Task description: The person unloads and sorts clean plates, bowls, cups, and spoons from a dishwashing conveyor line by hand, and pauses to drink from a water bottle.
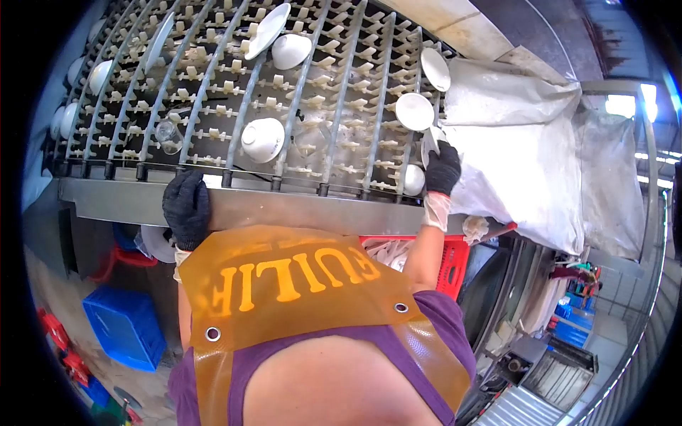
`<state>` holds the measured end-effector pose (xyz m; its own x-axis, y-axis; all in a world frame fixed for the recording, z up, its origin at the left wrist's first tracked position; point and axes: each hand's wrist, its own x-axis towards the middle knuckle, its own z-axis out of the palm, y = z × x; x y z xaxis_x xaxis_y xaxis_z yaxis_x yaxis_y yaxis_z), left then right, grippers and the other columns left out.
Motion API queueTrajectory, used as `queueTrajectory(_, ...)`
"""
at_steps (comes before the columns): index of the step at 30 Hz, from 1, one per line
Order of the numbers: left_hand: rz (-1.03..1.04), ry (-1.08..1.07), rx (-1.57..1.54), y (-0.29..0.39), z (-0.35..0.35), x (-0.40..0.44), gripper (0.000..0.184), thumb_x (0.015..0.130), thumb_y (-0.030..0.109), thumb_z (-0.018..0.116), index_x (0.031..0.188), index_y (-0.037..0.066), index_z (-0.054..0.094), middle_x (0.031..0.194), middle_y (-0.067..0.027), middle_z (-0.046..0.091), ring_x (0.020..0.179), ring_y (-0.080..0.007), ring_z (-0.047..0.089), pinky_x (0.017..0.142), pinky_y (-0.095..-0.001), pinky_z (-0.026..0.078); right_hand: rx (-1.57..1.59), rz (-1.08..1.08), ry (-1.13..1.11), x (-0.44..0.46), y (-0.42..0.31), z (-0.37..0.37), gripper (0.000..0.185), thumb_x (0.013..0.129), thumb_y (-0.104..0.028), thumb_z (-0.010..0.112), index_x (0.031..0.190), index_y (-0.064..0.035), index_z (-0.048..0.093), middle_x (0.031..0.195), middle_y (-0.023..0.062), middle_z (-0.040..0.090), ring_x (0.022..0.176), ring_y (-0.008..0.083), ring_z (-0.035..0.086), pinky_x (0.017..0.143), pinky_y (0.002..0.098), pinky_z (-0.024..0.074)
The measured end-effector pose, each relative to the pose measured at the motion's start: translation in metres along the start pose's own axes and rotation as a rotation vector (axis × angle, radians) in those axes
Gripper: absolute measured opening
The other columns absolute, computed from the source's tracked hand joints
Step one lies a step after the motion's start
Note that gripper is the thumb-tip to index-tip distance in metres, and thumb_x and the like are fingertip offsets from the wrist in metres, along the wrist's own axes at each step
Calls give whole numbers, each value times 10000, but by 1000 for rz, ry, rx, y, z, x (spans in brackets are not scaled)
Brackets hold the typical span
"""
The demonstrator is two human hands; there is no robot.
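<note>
My right hand, in a dark glove with a clear plastic cuff, is closed on a white dish at the right end of the pegged conveyor. Close by are a white bowl, a round white dish and an oval plate. My left hand, gloved too, lies over the metal front rail with its fingers laid together and nothing visible in them. A white bowl and a clear glass rest among the pegs between my hands.
Farther up the conveyor are a bowl and a tilted plate. White plastic sheeting covers the right end. Below the rail stand a red crate holding white items and a blue crate.
</note>
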<state>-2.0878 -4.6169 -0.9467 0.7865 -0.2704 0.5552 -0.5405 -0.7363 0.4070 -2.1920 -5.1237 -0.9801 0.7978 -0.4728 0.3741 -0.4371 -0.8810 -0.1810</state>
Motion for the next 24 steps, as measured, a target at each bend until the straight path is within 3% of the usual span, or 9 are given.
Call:
queueTrajectory(3, 13, -33, -20, 7, -1, 2, 224, 732, 3, 626, 954, 35, 637, 931, -151, 627, 860, -324, 601, 771, -399, 476, 270, -21, -46, 1, -51, -61, 278, 710, -112, 660, 983, -69, 638, 881, 119, 619, 832, 315, 586, 731, 397, 467)
queueTrajectory(9, 19, -50, -9, 14, 7, 0, 209, 733, -4, 619, 939, 25, 636, 907, -146, 630, 831, -321, 604, 766, -397, 475, 148, -897, -423, -5, -130, -87, 74, 645, -142, 601, 718, -138, 595, 793, 36, 574, 827, 231, 561, 888, 405, 406)
queueTrajectory(11, 8, -67, -42, 18, 6, 4, 206, 732, -4, 617, 935, 24, 637, 901, -147, 629, 825, -321, 604, 767, -397, 476, 151, -1020, -311, -6, -128, -64, 97, 606, -169, 604, 701, -147, 609, 826, 23, 572, 884, 216, 545, 933, 402, 378)
queueTrajectory(13, -24, -72, -63, 22, 7, 2, 204, 731, -5, 616, 932, 23, 637, 894, -149, 629, 819, -321, 605, 767, -398, 477, 97, -1009, -347, 10, -120, -54, 105, 648, -171, 619, 748, -144, 639, 899, 34, 606, 916, 216, 553, 912, 390, 404)
queueTrajectory(16, 40, -10, -12, 27, 13, 0, 202, 725, -1, 617, 924, 18, 635, 871, -147, 627, 803, -330, 604, 737, -400, 485, 309, -380, -287, 33, -106, -22, 211, 762, -215, 623, 953, -143, 677, 1055, 88, 624, 989, 275, 563, 852, 404, 445)
queueTrajectory(17, 31, -12, -9, 30, 14, 2, 202, 725, -1, 617, 924, 18, 635, 871, -147, 627, 803, -330, 604, 737, -400, 485, 242, -423, -144, 42, -95, -13, 266, 706, -53, 636, 965, -106, 668, 1045, 154, 619, 1011, 319, 567, 867, 411, 449)
queueTrajectory(19, -3, -52, -33, 38, 15, 6, 207, 729, -13, 616, 932, 22, 636, 863, -137, 630, 787, -305, 613, 714, -369, 492, 227, -414, -5, 54, -79, 1, 283, 689, -114, 678, 973, -110, 670, 1014, 151, 630, 979, 328, 573, 867, 422, 440)
queueTrajectory(20, -186, -64, -239, 49, 22, 5, 229, 757, -20, 618, 984, 8, 615, 914, -144, 630, 839, -275, 620, 753, -353, 480, 162, -421, -64, 58, -69, 17, 309, 667, -155, 701, 972, -114, 672, 982, 146, 638, 977, 326, 571, 861, 429, 436)
queueTrajectory(24, -131, -440, -557, 108, 52, 41, 373, 751, -13, 638, 1116, 38, 580, 1080, -114, 589, 824, -180, 603, 704, -269, 496, 239, -305, -278, 76, -62, 39, 369, 661, -286, 739, 974, -103, 674, 901, 125, 668, 856, 284, 625, 797, 396, 473)
